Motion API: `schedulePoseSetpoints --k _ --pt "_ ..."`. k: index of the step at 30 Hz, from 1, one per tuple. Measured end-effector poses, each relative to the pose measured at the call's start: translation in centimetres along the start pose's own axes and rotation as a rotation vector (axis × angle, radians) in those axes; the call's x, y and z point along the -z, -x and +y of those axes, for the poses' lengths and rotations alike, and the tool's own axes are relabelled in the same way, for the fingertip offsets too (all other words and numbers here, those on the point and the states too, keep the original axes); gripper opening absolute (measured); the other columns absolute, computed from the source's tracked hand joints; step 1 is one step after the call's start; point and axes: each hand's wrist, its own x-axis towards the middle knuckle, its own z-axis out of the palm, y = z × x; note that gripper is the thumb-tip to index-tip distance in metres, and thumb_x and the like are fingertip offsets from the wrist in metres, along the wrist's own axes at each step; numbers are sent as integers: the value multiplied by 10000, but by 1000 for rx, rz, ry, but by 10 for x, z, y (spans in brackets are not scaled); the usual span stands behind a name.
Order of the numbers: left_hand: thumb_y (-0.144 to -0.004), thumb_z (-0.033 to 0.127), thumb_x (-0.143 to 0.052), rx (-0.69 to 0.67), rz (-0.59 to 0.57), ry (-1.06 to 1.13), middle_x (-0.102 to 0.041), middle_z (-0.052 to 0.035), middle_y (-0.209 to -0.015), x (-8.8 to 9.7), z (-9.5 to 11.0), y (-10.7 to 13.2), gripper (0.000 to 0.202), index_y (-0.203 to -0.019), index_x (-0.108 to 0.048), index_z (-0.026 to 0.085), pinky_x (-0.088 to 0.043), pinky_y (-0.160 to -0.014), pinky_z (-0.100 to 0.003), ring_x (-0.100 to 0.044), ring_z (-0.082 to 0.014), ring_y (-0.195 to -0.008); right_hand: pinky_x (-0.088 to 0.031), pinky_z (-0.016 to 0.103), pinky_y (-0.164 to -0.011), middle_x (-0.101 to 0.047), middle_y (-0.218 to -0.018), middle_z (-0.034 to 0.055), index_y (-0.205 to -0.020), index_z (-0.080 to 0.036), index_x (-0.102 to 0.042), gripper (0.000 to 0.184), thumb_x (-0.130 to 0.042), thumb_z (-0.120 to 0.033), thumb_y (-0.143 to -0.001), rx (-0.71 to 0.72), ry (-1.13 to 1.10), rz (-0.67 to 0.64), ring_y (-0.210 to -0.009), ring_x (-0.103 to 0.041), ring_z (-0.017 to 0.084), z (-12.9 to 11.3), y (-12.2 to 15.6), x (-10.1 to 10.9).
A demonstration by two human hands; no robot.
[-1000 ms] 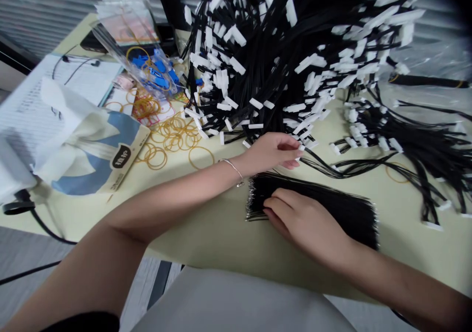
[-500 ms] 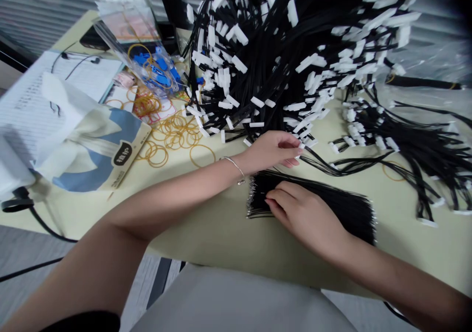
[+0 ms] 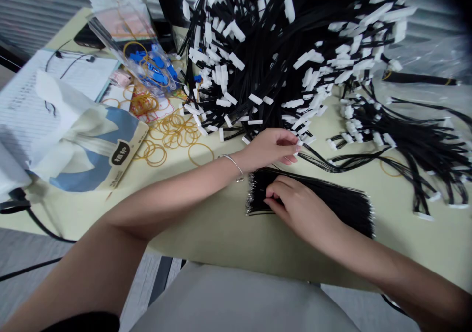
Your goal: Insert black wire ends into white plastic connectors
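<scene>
My left hand (image 3: 275, 148) pinches a small white connector (image 3: 300, 144) between thumb and fingers. From that connector a bundle of black wires (image 3: 342, 166) runs off to the right. Lower down, my right hand (image 3: 302, 208) rests over a flat row of cut black wires (image 3: 348, 201) with shiny metal tips at both ends. Its thumb and forefinger are pressed together near the row's left end. A tiny bright tip shows just beyond these fingers, but what they grip is mostly hidden.
A large heap of black cables with white connectors (image 3: 254, 98) fills the back. More cable bundles (image 3: 409, 135) lie at right. Rubber bands (image 3: 175, 131), a tissue pack (image 3: 92, 145), a plastic bag with blue parts (image 3: 157, 64) and written papers (image 3: 22, 83) occupy the left.
The whole view has shifted slightly. Both hands stay in nearly the same places, the left still pinching the connector and the right still over the wire row.
</scene>
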Motion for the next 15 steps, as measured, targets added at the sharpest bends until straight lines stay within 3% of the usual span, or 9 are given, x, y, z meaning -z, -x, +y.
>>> schedulePoseSetpoints --k 8,15 --pt "-807 140 -619 11 10 -23 -597 -20 -757 -1 3 2 83 -850 -568 91 -549 -682 -283 -644 -98 -658 -464 321 -723 -585 -845 44 -839 -151 -551 71 -501 -101 -844 -44 -131 -29 -813 -533 169 1 5 7" --pt "-818 135 -605 21 3 -34 -581 -5 -715 -1 4 3 67 -840 -567 84 -552 -677 -252 -643 -93 -657 -437 266 -702 -619 -862 12 -838 -195 -626 115 -521 -150 -847 -76 -277 -44 -832 -558 142 1 2 13"
